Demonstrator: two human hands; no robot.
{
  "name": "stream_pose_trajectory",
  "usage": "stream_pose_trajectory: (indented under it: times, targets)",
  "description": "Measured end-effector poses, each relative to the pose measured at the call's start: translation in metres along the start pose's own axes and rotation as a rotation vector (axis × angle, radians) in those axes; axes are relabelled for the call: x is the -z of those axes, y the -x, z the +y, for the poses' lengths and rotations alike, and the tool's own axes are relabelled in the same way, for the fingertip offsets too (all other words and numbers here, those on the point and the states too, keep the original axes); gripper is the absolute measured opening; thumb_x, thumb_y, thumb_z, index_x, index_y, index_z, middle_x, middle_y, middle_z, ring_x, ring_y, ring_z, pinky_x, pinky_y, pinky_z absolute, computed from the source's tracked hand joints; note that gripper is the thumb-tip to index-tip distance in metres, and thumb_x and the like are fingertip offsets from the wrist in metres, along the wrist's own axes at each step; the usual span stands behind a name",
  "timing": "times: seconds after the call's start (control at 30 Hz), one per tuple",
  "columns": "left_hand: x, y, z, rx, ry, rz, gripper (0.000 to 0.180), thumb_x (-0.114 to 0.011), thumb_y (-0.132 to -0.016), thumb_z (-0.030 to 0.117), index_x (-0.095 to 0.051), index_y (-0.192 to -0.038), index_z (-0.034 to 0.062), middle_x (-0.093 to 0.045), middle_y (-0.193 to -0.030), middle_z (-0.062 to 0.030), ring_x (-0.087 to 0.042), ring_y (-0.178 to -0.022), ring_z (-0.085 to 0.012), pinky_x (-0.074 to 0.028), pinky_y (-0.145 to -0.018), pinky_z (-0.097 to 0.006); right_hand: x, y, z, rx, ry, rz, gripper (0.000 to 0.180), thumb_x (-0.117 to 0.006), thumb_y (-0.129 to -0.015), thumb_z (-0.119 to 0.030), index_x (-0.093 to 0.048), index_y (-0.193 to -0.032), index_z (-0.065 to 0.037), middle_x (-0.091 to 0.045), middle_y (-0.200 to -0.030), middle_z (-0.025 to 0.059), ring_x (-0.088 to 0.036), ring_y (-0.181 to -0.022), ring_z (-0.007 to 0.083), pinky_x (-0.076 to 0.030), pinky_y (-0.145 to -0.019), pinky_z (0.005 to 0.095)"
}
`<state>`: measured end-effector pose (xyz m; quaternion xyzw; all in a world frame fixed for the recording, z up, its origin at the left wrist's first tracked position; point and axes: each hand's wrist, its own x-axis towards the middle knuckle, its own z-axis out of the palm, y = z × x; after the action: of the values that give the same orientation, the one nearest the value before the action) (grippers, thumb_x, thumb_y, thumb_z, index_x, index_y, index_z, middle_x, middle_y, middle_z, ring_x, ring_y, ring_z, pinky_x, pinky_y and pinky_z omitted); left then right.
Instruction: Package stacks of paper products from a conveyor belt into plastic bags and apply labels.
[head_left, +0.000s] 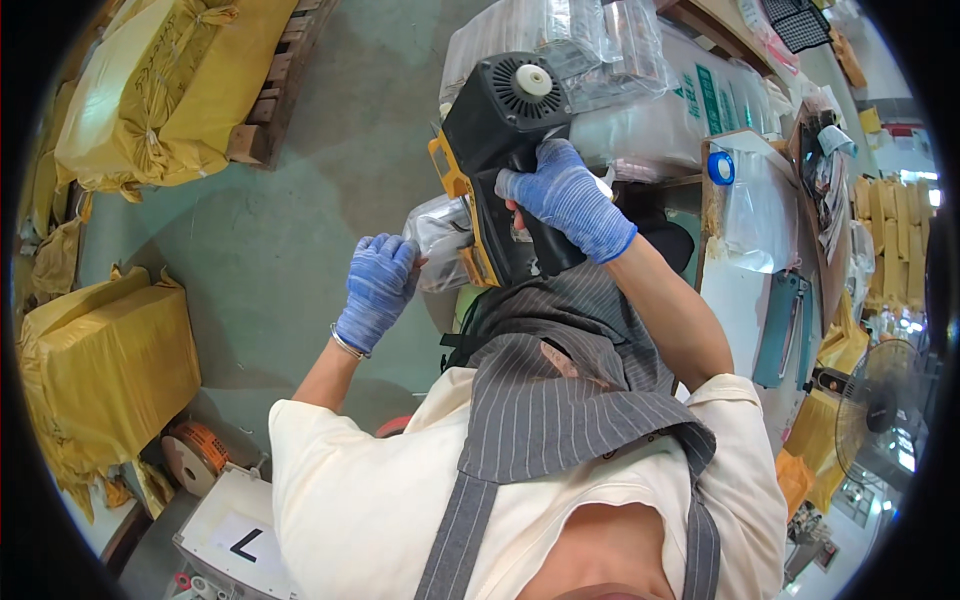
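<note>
My right hand (582,205), in a blue knit glove, is wrapped round the handle of a black and yellow handheld bag-sewing machine (497,105). A vented housing with a white knob tops the machine, and a yellow frame runs along its left side. At that frame is a clear plastic bag (436,228), partly hidden behind the machine. My left hand (377,285), also gloved in blue, has its fingers curled closed at the bag's left edge. Bare fingertips show there, pinching the plastic.
Clear plastic-wrapped bundles (560,35) are stacked ahead. Yellow-wrapped packages (110,350) stand at the left, one on a wooden pallet (270,105). A blue tape roll (720,168) and a fan (880,410) are on the right. A white box (235,530) sits lower left.
</note>
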<state>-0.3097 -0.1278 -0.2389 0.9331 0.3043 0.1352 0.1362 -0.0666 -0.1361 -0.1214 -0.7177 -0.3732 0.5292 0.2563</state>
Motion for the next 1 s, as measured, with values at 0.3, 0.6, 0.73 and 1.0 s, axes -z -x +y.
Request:
stream_pose_trajectory:
  times: [0.3,0.6,0.73,1.0]
  targets:
    - [-0.077,0.033,0.000,0.631,1.703,0.540,0.064,-0.043,-0.083,0.057,-0.043,-0.123,0.0062,-0.048,-0.121,-0.0101,-0.048,-0.108,-0.0252,-0.036,-0.095,-0.036,-0.048,0.010,-0.023,0.024,-0.083,-0.092,0.012,-0.057,-0.077,-0.007,-0.056,-0.085,0.003,-0.054,-0.059,0.0059,-0.054,-0.044,0.0128,-0.047,-0.043,0.0255]
    - [-0.105,0.032,-0.007,0.579,2.552,0.393,0.087,-0.032,-0.074,0.076,-0.036,-0.132,0.0110,-0.046,-0.125,-0.0118,-0.046,-0.113,-0.0282,-0.036,-0.096,-0.040,-0.074,0.014,-0.037,0.097,-0.080,-0.177,0.014,-0.059,-0.075,-0.008,-0.057,-0.077,0.006,-0.055,-0.057,0.0077,-0.055,-0.043,0.0147,-0.047,-0.042,0.0267]
    - [-0.099,0.019,0.005,0.139,2.685,0.280,0.078,-0.037,-0.079,0.069,-0.039,-0.127,0.0067,-0.050,-0.120,-0.0097,-0.050,-0.107,-0.0227,-0.038,-0.096,-0.036,-0.072,0.014,-0.039,0.020,-0.258,-0.181,0.016,-0.061,-0.072,-0.009,-0.056,-0.075,0.006,-0.055,-0.056,0.0086,-0.055,-0.042,0.0170,-0.047,-0.041,0.0288]
    - [-0.182,0.052,-0.002,0.445,1.178,0.419,0.049,-0.044,-0.093,0.023,-0.026,-0.136,0.0066,-0.039,-0.132,-0.0073,-0.037,-0.120,-0.0167,-0.027,-0.104,-0.030,-0.017,0.035,-0.024,0.241,-0.563,0.012,0.015,-0.063,-0.076,-0.011,-0.058,-0.082,0.002,-0.057,-0.065,0.0086,-0.055,-0.048,0.0155,-0.046,-0.046,0.0256]
